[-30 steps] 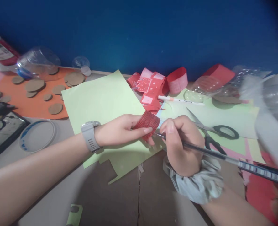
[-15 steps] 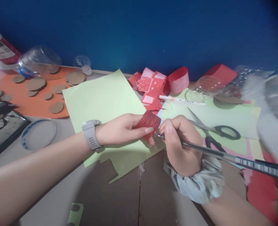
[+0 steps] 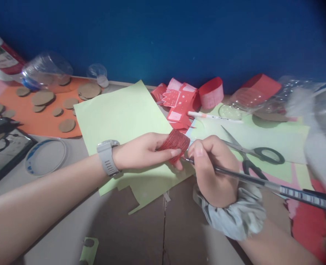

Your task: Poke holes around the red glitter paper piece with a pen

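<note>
Between the thumb and fingers of my left hand (image 3: 144, 151) is a small dark red piece with black lines drawn across it (image 3: 176, 142), perhaps paper. My right hand (image 3: 214, 167) is closed around a black-and-clear pen (image 3: 242, 176), its tip at the lower right edge of the red piece. Both hands are over the pale green paper sheet (image 3: 121, 114), whose lower edge is cut unevenly. Just right of my right hand lie scissors with black handles (image 3: 247, 151), blades apart.
Red paper strips with pink patches (image 3: 179, 99) and a white marker (image 3: 214, 117) lie behind the hands. Cardboard discs (image 3: 43, 98) rest on orange paper (image 3: 22, 119) at left, near a clear plastic bottle (image 3: 48, 68) and a tape roll (image 3: 45, 156). A blue wall (image 3: 151, 40) rises behind.
The view has shifted very slightly, so things at right appear a little farther right. Both hands keep their holds, and the pen tip stays by the red piece.
</note>
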A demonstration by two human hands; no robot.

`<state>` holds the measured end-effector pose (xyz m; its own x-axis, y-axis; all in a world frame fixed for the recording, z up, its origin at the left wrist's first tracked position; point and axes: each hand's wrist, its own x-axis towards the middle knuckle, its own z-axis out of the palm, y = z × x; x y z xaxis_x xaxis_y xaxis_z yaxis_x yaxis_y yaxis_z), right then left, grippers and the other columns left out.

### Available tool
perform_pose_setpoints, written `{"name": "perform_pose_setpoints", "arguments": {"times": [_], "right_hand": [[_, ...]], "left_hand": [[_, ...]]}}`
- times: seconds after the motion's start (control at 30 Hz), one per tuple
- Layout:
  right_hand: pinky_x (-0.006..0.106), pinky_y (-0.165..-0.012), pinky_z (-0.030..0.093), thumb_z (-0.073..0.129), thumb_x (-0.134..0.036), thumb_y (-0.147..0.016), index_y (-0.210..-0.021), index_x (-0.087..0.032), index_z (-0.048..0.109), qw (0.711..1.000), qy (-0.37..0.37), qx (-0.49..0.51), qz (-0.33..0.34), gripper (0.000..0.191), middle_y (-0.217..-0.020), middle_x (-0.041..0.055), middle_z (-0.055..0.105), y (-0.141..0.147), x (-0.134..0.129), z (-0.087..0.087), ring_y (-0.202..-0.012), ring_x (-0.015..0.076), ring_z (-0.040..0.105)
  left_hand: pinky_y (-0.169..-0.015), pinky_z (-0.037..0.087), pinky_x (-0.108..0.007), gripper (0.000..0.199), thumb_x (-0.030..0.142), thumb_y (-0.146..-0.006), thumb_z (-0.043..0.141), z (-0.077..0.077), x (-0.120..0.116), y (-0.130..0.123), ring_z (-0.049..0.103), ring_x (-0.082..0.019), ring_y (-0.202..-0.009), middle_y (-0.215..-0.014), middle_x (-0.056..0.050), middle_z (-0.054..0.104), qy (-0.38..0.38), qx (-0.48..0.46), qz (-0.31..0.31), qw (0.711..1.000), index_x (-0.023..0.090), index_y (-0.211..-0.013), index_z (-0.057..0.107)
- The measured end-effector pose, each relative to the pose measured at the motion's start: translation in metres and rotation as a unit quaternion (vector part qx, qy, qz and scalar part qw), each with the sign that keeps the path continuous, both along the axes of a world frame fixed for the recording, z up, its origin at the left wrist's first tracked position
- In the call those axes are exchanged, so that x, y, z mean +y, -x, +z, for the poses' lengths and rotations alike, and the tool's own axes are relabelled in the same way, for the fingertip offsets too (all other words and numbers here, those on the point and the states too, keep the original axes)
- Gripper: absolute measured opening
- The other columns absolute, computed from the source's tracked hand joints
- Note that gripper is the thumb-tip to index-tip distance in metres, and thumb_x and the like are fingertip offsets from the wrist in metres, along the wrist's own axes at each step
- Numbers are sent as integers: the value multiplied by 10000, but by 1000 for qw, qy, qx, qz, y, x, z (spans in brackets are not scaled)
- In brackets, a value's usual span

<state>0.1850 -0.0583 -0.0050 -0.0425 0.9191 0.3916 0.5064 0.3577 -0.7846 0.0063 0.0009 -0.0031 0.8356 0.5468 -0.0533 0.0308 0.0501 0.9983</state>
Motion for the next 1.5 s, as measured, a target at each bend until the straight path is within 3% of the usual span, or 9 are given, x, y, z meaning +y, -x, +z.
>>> {"name": "perform_pose_setpoints", "arguments": {"times": [0.3, 0.6, 0.93, 1.5], "right_hand": [[238, -444, 338, 501, -171, -884, -683, -203, 483, 1000, 9, -6, 12, 205, -569, -35, 503, 0, 0, 0, -484, 92, 413], [239, -453, 340, 517, -163, -874, -692, -203, 487, 1000, 3, -2, 20, 189, -579, -34, 502, 1, -1, 0, -496, 91, 412], [217, -456, 348, 498, -132, -876, -699, -201, 466, 999, 2, -9, 39, 192, -563, -49, 529, 1, 0, 2, -479, 78, 430], [233, -481, 339, 486, -191, -893, -703, -204, 439, 998, 38, -8, 48, 197, -577, -46, 513, 1, -3, 0, -496, 86, 435]], "left_hand": [[-852, 545, -302, 243, 312, -966, 475, 0, 0, 0, 687, -191, -896, -918, -129, 710, 1, -10, 2, 1000, 92, -986, 577], [-842, 547, -289, 176, 180, -977, 423, -1, 0, 0, 683, -176, -885, -924, -134, 704, -17, -7, -2, 1000, 80, -992, 566], [-826, 552, -306, 188, 251, -964, 474, -1, 0, 0, 687, -185, -865, -899, -110, 708, -10, -4, 7, 1000, 96, -970, 580], [-800, 547, -273, 156, 162, -961, 431, -1, 0, -1, 677, -173, -861, -912, -107, 689, -37, -2, 9, 999, 90, -950, 568]]}}
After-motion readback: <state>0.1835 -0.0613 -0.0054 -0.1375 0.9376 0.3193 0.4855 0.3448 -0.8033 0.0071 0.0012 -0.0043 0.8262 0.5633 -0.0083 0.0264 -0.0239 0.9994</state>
